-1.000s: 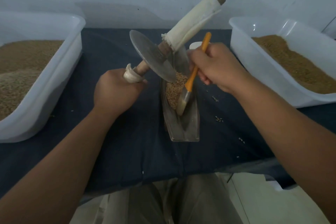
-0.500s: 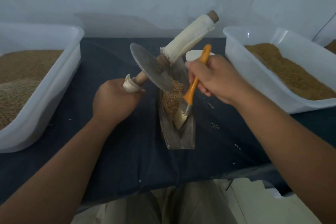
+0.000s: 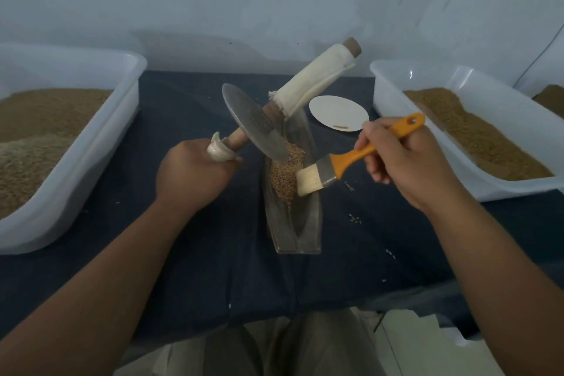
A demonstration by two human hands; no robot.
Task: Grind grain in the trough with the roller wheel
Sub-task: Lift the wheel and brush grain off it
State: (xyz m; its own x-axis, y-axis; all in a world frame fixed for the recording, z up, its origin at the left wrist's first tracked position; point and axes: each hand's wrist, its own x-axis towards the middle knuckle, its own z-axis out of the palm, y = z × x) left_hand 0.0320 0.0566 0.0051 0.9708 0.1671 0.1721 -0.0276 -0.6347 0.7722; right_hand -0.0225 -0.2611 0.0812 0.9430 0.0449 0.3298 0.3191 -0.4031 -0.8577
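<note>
A narrow metal trough (image 3: 305,223) lies lengthwise on the dark cloth, with a heap of grain (image 3: 285,172) in its middle. The roller wheel (image 3: 253,122), a metal disc on a wooden axle, is tilted, its lower edge in the grain. My left hand (image 3: 192,174) grips the near, cloth-wrapped end of the axle; the far cloth-wrapped handle (image 3: 314,84) points up and right. My right hand (image 3: 406,162) holds the orange handle of a brush (image 3: 332,169), whose pale bristles touch the right side of the grain heap at the trough's edge.
A white plastic tub of grain (image 3: 76,162) stands at the left, another tub of grain (image 3: 476,131) at the right. A white round lid (image 3: 338,113) lies behind the trough. A few stray grains (image 3: 354,218) dot the cloth right of the trough.
My right hand has swung out to the right, turning the brush from pointing down into the trough to lying sideways with its bristles at the heap. The wheel stayed tilted in my left hand.
</note>
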